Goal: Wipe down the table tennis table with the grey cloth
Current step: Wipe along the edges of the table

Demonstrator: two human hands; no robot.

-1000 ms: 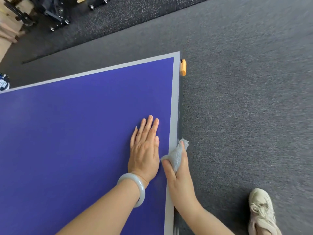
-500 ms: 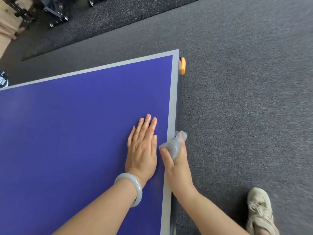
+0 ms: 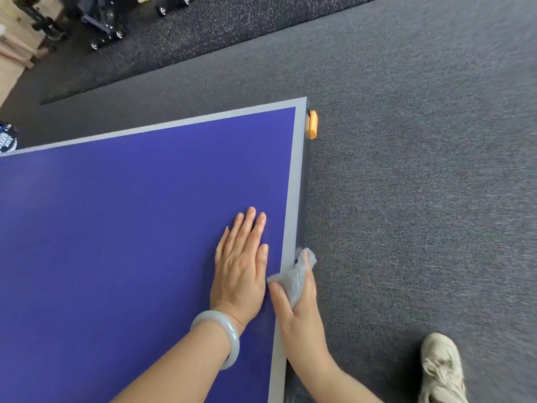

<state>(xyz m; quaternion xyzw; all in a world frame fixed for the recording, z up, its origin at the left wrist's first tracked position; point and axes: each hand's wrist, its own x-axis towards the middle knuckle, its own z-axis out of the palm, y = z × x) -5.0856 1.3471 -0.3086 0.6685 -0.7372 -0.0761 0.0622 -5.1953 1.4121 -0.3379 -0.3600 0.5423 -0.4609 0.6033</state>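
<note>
The blue table tennis table (image 3: 116, 242) fills the left half of the head view, with a pale grey border line along its far and right edges. My left hand (image 3: 242, 266) lies flat on the blue top near the right edge, fingers straight, a pale bangle on the wrist. My right hand (image 3: 296, 309) grips the bunched grey cloth (image 3: 295, 276) and holds it against the table's right side edge, thumb on top of the border. The fingers of that hand are hidden below the edge.
An orange corner guard (image 3: 312, 124) sticks out at the table's far right corner. Grey carpet (image 3: 421, 199) lies to the right, with a pale sneaker (image 3: 441, 370) on it. Wheeled black equipment (image 3: 104, 27) stands on dark matting at the far left.
My right hand with the cloth has slid a little along the table's side edge towards the far corner. My left hand stays flat on the top in about the same spot.
</note>
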